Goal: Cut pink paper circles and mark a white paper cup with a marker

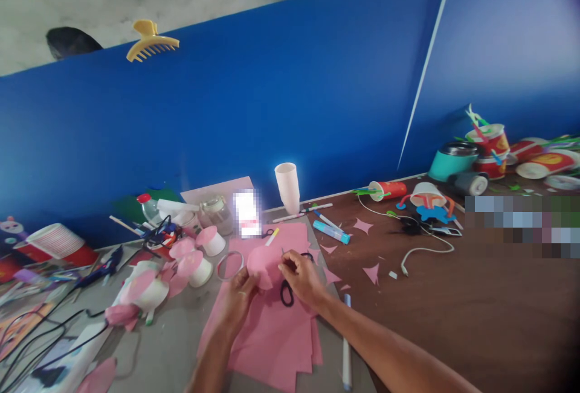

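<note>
Left hand (238,296) pinches a rounded pink paper piece (265,263) at its near-left edge, fingers curled closed on it, a ring on one finger; right hand (302,278) closed around black-handled scissors (287,292), fingers through the loops, blades reaching up into the pink piece; exact blade opening too small to tell. Both hands sit near centre, over a stack of pink paper sheets (272,338) lying on the grey table (172,345); the pink piece is held just above that stack, between the two hands.

Just left of the left hand a clear tape ring (229,265) lies on the sheets' far-left corner; further left, white cups with pink paper petals (197,260); black cables (36,332) at near left. Far behind the hands a stack of white paper cups (287,186) stands upside down against the blue partition (272,91); a yellow hair claw clip (151,41) sits on the partition's top edge, far left. Right of the hands: a blue glue stick (332,232), pink paper offcuts (363,225) scattered on the brown table (453,308), a white pen (346,351) lying at the near edge beside the right forearm, a white cable (419,251); far right, red paper cups (492,145) decorated with craft bits.
</note>
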`<action>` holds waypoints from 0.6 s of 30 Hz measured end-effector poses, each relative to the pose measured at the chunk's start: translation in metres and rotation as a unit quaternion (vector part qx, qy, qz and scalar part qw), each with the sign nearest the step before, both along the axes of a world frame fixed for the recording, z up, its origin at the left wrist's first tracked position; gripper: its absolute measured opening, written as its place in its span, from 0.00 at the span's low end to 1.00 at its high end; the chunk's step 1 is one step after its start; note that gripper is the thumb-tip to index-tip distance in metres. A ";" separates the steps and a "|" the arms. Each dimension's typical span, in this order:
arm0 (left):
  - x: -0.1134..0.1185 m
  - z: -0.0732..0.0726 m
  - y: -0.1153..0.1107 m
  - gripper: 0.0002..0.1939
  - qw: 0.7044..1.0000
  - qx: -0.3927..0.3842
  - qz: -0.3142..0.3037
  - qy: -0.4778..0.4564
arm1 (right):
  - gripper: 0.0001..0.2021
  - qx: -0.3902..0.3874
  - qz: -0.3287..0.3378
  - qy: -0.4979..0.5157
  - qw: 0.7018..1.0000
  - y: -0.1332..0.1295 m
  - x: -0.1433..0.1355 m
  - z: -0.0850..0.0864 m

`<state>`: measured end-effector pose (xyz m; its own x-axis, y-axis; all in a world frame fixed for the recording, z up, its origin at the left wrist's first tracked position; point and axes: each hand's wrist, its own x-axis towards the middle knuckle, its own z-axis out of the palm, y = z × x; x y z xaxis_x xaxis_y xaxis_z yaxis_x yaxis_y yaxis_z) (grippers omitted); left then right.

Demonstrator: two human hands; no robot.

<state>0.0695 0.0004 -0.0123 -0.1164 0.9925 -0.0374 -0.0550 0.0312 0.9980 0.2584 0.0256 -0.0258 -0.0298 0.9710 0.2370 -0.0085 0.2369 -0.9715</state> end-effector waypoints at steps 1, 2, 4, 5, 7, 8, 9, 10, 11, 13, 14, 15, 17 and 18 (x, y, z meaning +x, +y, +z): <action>0.002 0.002 0.000 0.26 1.000 -0.008 -0.007 -0.014 | 0.07 0.002 -0.005 -0.008 1.000 -0.001 0.000 0.001; 0.004 0.003 -0.001 0.27 0.999 -0.017 -0.014 -0.028 | 0.07 0.004 -0.009 -0.013 1.000 -0.001 0.001 0.001; 0.007 0.006 -0.001 0.27 0.999 -0.029 -0.021 -0.041 | 0.07 0.006 -0.013 -0.023 1.000 -0.002 0.001 0.002; 0.008 0.007 -0.001 0.28 0.998 -0.034 -0.022 -0.041 | 0.07 0.008 -0.014 -0.027 1.000 -0.002 0.001 0.002; 0.007 0.007 0.000 0.28 0.999 -0.036 -0.023 -0.031 | 0.07 0.014 -0.011 -0.028 0.999 -0.002 0.002 0.002; 0.005 0.006 0.000 0.28 0.999 -0.031 -0.023 -0.022 | 0.08 0.019 -0.009 -0.027 0.999 -0.002 0.002 0.003; 0.003 0.006 0.001 0.28 0.999 -0.023 -0.023 -0.009 | 0.08 0.025 -0.006 -0.027 0.999 -0.002 0.003 0.004; 0.001 0.006 0.001 0.29 1.000 -0.012 -0.021 0.009 | 0.08 0.031 -0.003 -0.029 0.999 -0.002 0.004 0.004; -0.001 0.006 0.002 0.29 0.999 -0.001 -0.021 0.031 | 0.08 0.036 -0.001 -0.032 0.999 -0.002 0.004 0.005; -0.003 0.007 0.002 0.28 0.996 0.014 -0.031 0.085 | 0.10 0.041 0.006 -0.051 0.998 -0.003 0.005 0.006; -0.003 0.009 0.001 0.28 0.993 0.018 -0.040 0.110 | 0.12 0.040 0.009 -0.065 0.997 -0.003 0.005 0.007; -0.003 0.010 0.001 0.28 0.990 0.018 -0.050 0.129 | 0.14 0.038 0.010 -0.079 0.996 -0.003 0.005 0.007; -0.001 0.013 0.000 0.29 0.987 0.014 -0.067 0.145 | 0.17 0.042 0.001 -0.104 0.994 -0.003 0.004 0.006; 0.001 0.014 -0.001 0.30 0.987 0.012 -0.071 0.144 | 0.18 0.047 -0.007 -0.113 0.992 -0.003 0.004 0.006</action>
<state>0.0700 -0.0001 0.0018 0.0218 0.9998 0.0015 0.2339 -0.0066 0.9722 0.2620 0.0227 -0.0196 -0.0801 0.9454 0.3159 0.2106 0.3258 -0.9217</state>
